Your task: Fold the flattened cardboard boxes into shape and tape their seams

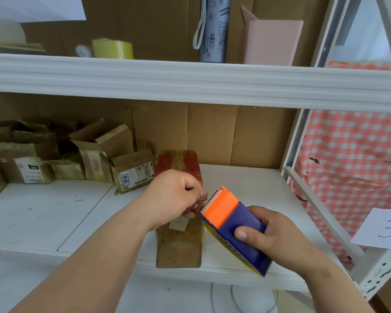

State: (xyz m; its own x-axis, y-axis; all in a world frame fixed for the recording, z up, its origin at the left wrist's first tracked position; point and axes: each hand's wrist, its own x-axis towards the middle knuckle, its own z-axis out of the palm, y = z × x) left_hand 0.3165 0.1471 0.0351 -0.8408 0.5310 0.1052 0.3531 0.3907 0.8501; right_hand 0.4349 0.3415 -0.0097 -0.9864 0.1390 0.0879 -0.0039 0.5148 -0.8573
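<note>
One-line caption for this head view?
Right hand grips a tape dispenser; left hand pinches tape at its blade above a cardboard box.

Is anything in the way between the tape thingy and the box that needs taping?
Nothing visible blocks it. The right hand grips the tape dispenser right beside the cardboard box on the shelf. Only the left hand is between them, and it appears to be pinching the tape end at the cutter.

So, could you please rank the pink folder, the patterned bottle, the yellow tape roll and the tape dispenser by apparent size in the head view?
1. tape dispenser, though nearness enlarges it
2. pink folder
3. patterned bottle, close to the folder
4. yellow tape roll
</note>
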